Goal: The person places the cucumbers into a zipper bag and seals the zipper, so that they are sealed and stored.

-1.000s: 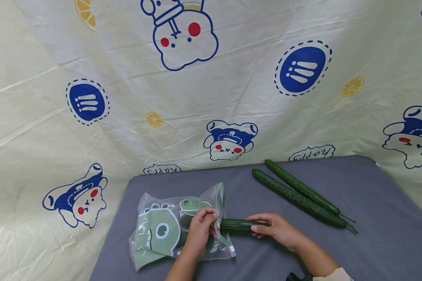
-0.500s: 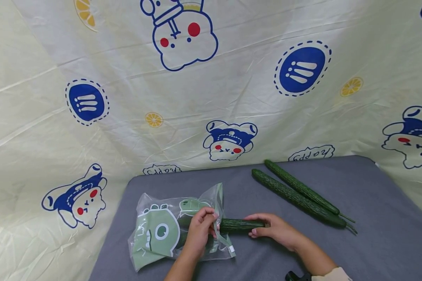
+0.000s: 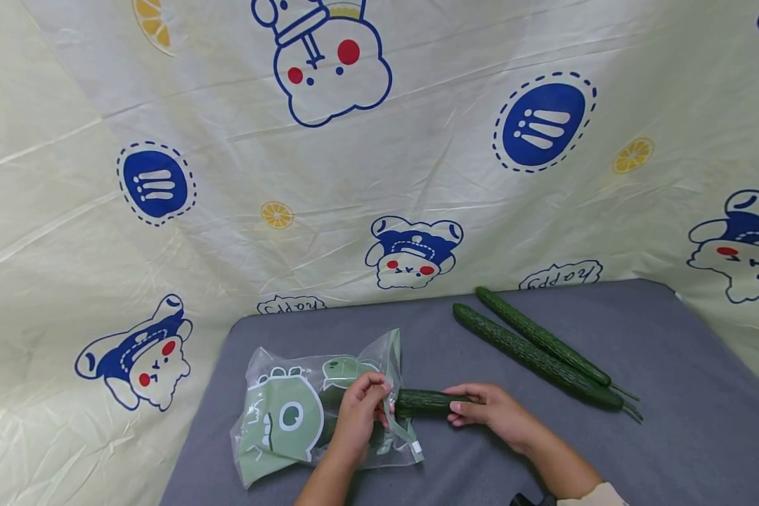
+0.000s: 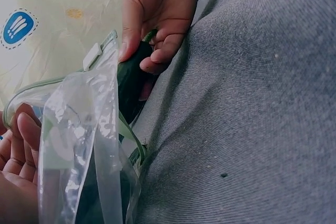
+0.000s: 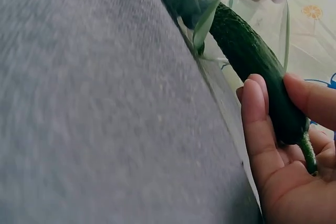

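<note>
- Green cucumber [image 3: 424, 403]: it lies partly inside the bag's mouth, its stem end outside, nearer the left edge of the grey worktop [image 3: 455, 467] than the right.
- Your right hand [image 3: 493, 416] grips that stem end, thumb on one side and fingers on the other; the right wrist view shows the stem poking out against your palm.
- Your left hand [image 3: 357, 418] pinches the rim of the clear zip bag [image 3: 291, 414], thumb against fingers.
- That bag, printed with a pale-green cartoon, lies flat toward the left edge; its white slider [image 3: 417, 448] sits at the mouth's near corner. Dark green shows through the film, but you cannot tell whether it is all one cucumber.
- Two more cucumbers [image 3: 531, 355] lie side by side, tips toward the far edge, stems toward the right edge.
</note>
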Demonstrator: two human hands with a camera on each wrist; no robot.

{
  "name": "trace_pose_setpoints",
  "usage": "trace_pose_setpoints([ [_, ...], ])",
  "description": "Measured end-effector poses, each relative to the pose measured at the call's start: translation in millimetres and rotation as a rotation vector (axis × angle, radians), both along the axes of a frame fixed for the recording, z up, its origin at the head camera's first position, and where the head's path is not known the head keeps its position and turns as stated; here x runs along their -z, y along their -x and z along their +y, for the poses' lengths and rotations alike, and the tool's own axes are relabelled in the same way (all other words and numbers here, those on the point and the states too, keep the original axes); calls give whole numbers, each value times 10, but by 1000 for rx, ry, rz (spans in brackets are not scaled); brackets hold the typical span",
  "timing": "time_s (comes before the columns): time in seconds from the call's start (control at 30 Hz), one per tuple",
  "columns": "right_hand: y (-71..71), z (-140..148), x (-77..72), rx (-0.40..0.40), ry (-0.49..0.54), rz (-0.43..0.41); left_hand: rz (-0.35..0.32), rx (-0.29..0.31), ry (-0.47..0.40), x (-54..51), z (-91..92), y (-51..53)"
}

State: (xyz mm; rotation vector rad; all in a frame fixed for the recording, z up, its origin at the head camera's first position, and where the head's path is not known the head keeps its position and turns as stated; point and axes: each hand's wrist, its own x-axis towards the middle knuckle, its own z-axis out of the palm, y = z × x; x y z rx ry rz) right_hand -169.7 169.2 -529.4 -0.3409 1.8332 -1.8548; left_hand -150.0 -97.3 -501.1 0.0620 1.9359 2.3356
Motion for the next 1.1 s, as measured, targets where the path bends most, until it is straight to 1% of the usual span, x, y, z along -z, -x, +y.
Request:
trace_pose_setpoints([
  [0.1,-14,-52,4,0,32,4,3,0,-2,-4,5,-4],
  [0.2,-16,-117,0,-8,57,-10,-1,-2,-4,-5,9,-4],
  [0.43,-30,-257,4,-22,89,-37,-13,1,-6,-8,6,-2],
  [0.6,-46,-342,32,-27,96,-27,-20,2,-2,6,3,2],
  [0.8,-46,-433,15,-13,88,-24,-14,-15,-8,23,-2,7],
  [1.1,-45,-364,-15,-7,61,-7,-19,-14,-16,17,-2,8],
])
